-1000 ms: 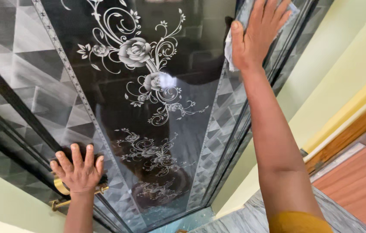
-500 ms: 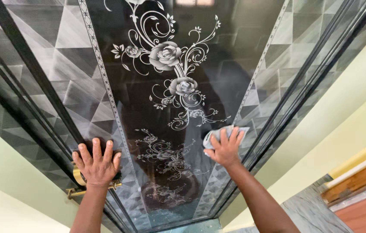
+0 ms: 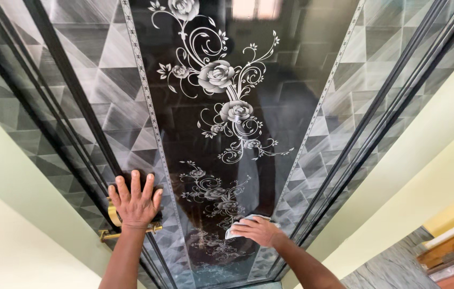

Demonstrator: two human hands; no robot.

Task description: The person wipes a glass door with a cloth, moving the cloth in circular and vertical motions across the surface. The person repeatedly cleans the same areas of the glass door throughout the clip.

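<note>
Head view shows the right hand (image 3: 259, 231) pressing a pale cloth (image 3: 236, 229) flat against the glossy black door (image 3: 269, 123), low beneath the rose etching (image 3: 217, 76). Left hand (image 3: 135, 200) lies open, fingers spread, just above the brass handle (image 3: 113, 223), bracing the door; wiping is at the lower panel.

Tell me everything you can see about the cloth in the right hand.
The cloth is small, pale grey-white and soft-looking, crumpled flat under the right hand. Only its left edge shows past the fingers. It is pressed against the lower part of the glossy dark door panel, beside the etched floral pattern. Nothing else touches it.
</note>
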